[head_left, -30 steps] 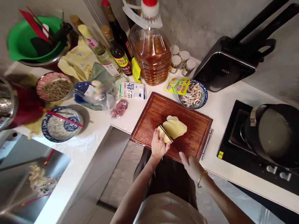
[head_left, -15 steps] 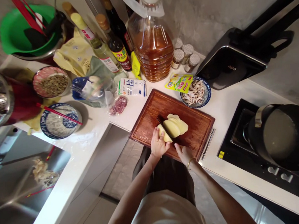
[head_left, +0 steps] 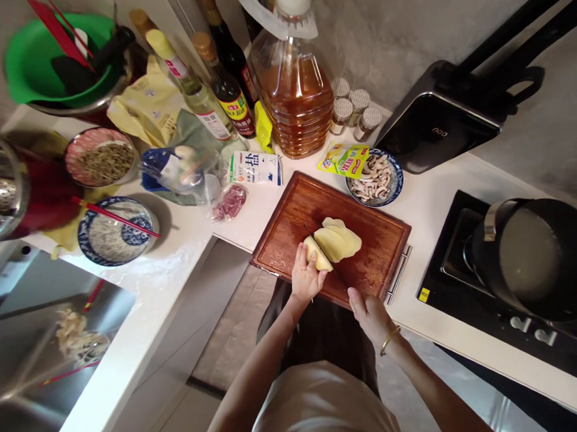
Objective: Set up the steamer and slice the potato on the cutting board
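Observation:
A wooden cutting board (head_left: 288, 226) lies on the counter. My left hand (head_left: 307, 274) is closed on a peeled piece of potato (head_left: 318, 254) and presses it to the board, left of centre. Several thin pale slices (head_left: 338, 240) lie overlapped just to its right. My right hand (head_left: 371, 315), with a bracelet at the wrist, is closed around the knife handle at the board's front edge. The dark knife blade (head_left: 337, 276) runs from there up to the potato's cut face; much of it is hard to make out.
A bowl of sliced mushrooms (head_left: 381, 179) and a yellow packet (head_left: 343, 161) stand behind the board. A pot (head_left: 530, 257) is on the stove at right. Raw meat (head_left: 230, 203), bowls, bottles and a large oil jug (head_left: 295, 99) stand left and behind. The sink is lower left.
My right hand has moved right and towards me, drawing the knife back along the potato. My left hand stays on the potato. The view has shifted slightly.

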